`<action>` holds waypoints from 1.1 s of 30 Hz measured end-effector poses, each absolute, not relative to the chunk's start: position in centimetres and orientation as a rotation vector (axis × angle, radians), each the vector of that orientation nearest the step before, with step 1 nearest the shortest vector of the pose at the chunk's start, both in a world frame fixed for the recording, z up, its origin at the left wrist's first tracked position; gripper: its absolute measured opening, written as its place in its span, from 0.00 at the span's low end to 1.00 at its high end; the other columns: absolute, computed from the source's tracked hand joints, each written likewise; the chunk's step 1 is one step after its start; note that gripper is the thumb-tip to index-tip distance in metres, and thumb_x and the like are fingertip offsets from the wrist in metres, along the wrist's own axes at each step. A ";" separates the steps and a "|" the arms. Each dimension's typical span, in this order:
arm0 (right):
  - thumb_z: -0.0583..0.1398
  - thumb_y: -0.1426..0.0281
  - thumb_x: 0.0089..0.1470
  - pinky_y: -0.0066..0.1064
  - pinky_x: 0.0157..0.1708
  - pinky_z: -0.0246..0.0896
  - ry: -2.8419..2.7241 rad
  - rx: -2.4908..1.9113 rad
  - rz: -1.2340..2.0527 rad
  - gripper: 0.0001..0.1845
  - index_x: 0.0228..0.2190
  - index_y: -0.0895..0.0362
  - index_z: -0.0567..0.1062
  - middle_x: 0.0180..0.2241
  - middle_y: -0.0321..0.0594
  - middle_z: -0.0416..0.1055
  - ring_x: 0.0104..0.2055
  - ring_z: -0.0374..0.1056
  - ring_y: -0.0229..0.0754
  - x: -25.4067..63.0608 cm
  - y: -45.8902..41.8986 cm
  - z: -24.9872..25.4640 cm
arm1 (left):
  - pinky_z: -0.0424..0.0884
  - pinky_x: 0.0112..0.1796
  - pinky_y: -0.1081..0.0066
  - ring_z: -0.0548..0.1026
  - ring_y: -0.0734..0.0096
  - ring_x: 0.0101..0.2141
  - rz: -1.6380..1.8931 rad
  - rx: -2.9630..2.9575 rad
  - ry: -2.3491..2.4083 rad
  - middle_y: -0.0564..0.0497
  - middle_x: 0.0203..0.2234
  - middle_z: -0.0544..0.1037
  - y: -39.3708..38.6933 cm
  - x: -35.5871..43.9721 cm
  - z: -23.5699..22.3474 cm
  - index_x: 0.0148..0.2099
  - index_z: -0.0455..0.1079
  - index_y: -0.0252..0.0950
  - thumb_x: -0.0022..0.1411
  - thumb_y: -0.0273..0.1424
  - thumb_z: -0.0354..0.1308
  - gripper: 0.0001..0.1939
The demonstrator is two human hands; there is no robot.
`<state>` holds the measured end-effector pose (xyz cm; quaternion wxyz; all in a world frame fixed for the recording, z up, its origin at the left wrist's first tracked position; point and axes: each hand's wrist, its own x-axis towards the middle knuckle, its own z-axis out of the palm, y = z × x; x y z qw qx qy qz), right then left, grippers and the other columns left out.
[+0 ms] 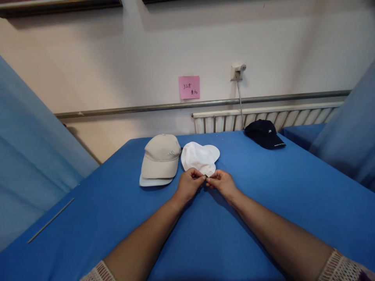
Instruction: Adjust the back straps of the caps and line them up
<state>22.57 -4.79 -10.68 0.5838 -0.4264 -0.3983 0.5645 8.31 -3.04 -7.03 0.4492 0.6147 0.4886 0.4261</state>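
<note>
A white cap [197,156] lies on the blue cloth with its brim turned to the far right. My left hand [190,182] pinches the cap's near edge, at the back strap. Close beside it, my right hand [221,183] pinches the same edge from the right. A small dark bit, perhaps the strap's buckle or opening, shows between my fingertips. To the left of the white cap sits a beige cap [162,152], stacked on a pale cap [155,182] of which only the brim shows.
A dark navy cap [263,133] rests at the table's back right. A thin stick [51,220] lies along the left side of the blue-covered table [123,218]. Behind are a white radiator [225,121], a metal rail [152,107] and a plugged socket [236,73]. Blue curtains [35,156] hang at both sides.
</note>
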 end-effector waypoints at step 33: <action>0.64 0.70 0.42 0.26 0.23 0.62 -0.696 -0.982 1.538 0.07 0.25 0.60 0.74 0.21 0.40 0.73 0.22 0.68 0.36 22.8 -5.6 -9.7 | 0.64 0.28 0.74 0.72 0.72 0.25 0.939 1.925 1.204 0.53 0.24 0.77 -3.6 8.2 -7.9 0.31 0.72 0.36 0.54 0.31 0.61 0.04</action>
